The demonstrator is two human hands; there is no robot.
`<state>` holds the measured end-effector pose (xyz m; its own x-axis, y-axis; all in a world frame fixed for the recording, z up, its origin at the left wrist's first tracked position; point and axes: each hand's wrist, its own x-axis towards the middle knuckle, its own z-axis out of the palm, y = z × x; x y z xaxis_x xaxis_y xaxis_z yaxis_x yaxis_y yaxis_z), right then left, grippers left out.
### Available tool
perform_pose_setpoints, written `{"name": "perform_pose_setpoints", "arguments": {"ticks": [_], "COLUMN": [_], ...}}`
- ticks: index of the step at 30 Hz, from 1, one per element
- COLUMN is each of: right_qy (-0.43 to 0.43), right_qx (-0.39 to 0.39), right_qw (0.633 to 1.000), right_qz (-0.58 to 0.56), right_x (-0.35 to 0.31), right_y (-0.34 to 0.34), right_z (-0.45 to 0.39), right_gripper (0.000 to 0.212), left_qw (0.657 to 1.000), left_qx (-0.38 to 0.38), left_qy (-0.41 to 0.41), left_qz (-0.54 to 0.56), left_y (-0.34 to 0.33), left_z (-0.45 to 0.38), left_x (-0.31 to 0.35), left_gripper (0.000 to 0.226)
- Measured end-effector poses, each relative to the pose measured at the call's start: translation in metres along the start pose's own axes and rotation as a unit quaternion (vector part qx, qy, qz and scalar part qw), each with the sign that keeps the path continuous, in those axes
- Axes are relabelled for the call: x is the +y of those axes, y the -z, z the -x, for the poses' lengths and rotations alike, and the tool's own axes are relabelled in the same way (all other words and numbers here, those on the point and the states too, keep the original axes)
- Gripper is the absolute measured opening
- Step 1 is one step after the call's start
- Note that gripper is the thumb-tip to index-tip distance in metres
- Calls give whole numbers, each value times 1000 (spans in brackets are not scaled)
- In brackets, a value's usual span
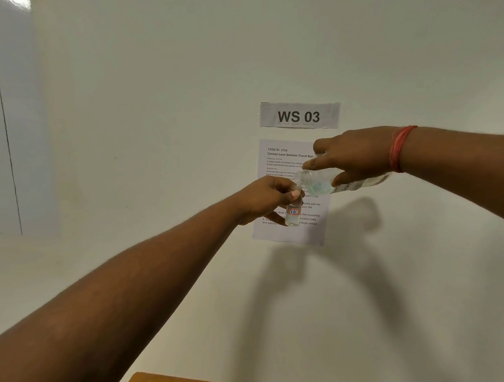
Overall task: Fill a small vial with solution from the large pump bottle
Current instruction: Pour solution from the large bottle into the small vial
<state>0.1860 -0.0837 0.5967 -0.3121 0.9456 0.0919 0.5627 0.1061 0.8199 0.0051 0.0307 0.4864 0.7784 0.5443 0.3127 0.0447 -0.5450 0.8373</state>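
The pouring step is under way. The left hand (270, 200) pinches the small vial (293, 213) upright, in front of the taped instruction sheet (284, 160). The right hand (356, 157) grips the large bottle (324, 182), uncapped and tipped sideways, its mouth at the vial's rim. Next likely comes a slow further tilt, keeping mouth and rim aligned.

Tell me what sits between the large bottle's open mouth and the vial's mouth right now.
Nothing solid: in the head view the tilted large bottle has its mouth right at the top of the vial, with no funnel between them. Whether they touch is unclear.
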Motion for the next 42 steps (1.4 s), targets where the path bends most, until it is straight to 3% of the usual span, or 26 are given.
{"name": "perform_pose_setpoints", "arguments": {"ticks": [29,36,42], "right_qy": [0,-26,-62], "right_qx": [21,36,50], "right_qw": [999,991,962], "right_qz": [-31,-128,-263], "right_x": [-10,-28,-55], "right_y": [-17,-42,-74], "right_z": [6,16,28], "right_gripper": [70,71,71], "left_qw": [1000,1000,1000], "left_qx": [4,5,2], "left_qy": [-11,-10,-1], "left_qz": [6,3,-5], "left_y": [-7,-16,-29], "left_z": [5,11,20], "left_x": [-10,-22,-40], "left_gripper": [24,24,22]}}
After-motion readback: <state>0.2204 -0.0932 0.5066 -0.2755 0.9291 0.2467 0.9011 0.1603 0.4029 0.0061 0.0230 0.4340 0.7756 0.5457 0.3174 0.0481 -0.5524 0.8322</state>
